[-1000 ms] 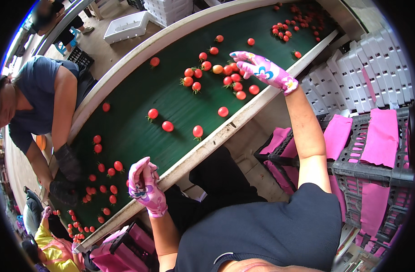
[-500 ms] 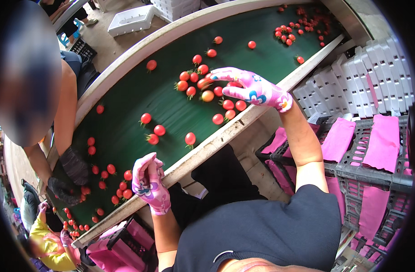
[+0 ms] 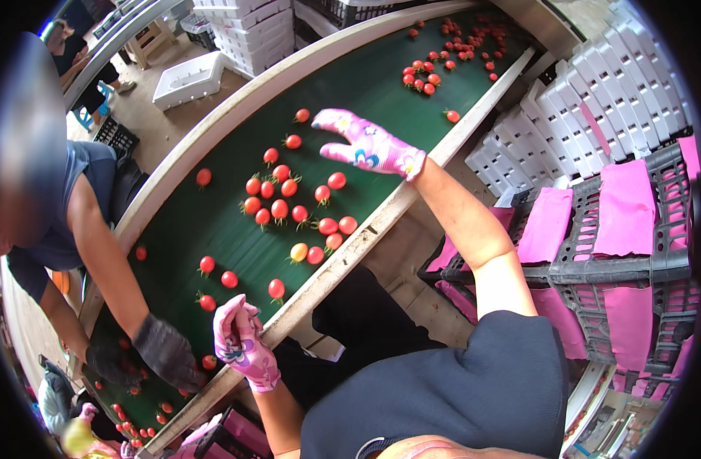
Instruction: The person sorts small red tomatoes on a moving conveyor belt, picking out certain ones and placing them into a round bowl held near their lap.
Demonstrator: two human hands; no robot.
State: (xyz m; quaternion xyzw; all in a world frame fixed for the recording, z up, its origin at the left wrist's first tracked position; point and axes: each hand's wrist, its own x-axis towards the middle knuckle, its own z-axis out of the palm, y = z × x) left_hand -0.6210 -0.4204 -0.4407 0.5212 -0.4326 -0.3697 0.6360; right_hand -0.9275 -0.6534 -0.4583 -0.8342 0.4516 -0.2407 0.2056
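Red cherry tomatoes [image 3: 279,209] with green stems lie spread over a dark green conveyor belt [image 3: 350,99]. A paler, orange-yellow tomato [image 3: 298,252] is among them, near the belt's near rail. My right hand [image 3: 372,145], in a pink flowered glove, hovers above the belt with fingers stretched and thumb apart, holding nothing. Just beyond its fingertips lie two red tomatoes. At the near rail, my left hand [image 3: 245,344], in a matching glove, has its fingers curled in; what they hold, if anything, is hidden. A single tomato [image 3: 276,288] lies close to it.
Across the belt, a co-worker's dark-gloved hands [image 3: 167,353] reach among tomatoes at the lower left. A pale rail [image 3: 343,268] edges the near side. Black crates [image 3: 618,268] with pink cloths and stacked white crates [image 3: 588,99] stand on the right. A white crate [image 3: 188,80] lies on the floor beyond.
The pale tomato and its neighbours have shifted left and nearer. My right hand has opened wider, away from the cluster. The co-worker's hand has reached further toward my left hand. The view has shifted.
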